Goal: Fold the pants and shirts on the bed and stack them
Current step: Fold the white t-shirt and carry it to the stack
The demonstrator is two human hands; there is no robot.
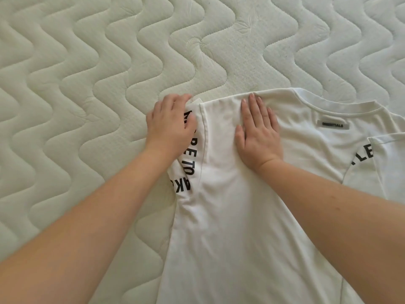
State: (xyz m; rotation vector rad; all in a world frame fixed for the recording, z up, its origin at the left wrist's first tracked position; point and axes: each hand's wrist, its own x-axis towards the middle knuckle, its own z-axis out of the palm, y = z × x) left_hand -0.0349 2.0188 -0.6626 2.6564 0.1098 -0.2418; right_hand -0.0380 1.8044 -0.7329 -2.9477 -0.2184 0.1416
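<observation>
A white shirt (pixel 241 216) lies spread on the bed (pixel 109 62), reaching from the near edge of the view up to just beyond both hands. Its collar (pixel 341 106) sits to the right of the right hand, with a small grey label (pixel 333 124) just below the collar band. Black letters curve along the shirt's left edge, under and below the left hand, and more black letters show far to the right of the right hand, near a folded piece of white cloth at the frame edge.

The left hand (pixel 169 126) rests at the shirt's left edge, fingers bent down over the cloth where the printed side meets a folded-over panel; whether it pinches the cloth or only presses it cannot be told. The right hand (pixel 257 132) lies flat, fingers straight and together, pressing the shirt down beside a long seam (pixel 205 137) that runs between the two hands. The hands are near each other, apart, with that seam and a strip of cloth between them. Both bare forearms reach in from the lower corners.

The bed is a bare mattress, pale cream, quilted in wavy stitched lines, with faint leaf-like patterns beyond the hands. It fills everything to the left of and beyond the hands; nothing of the room shows past it.
</observation>
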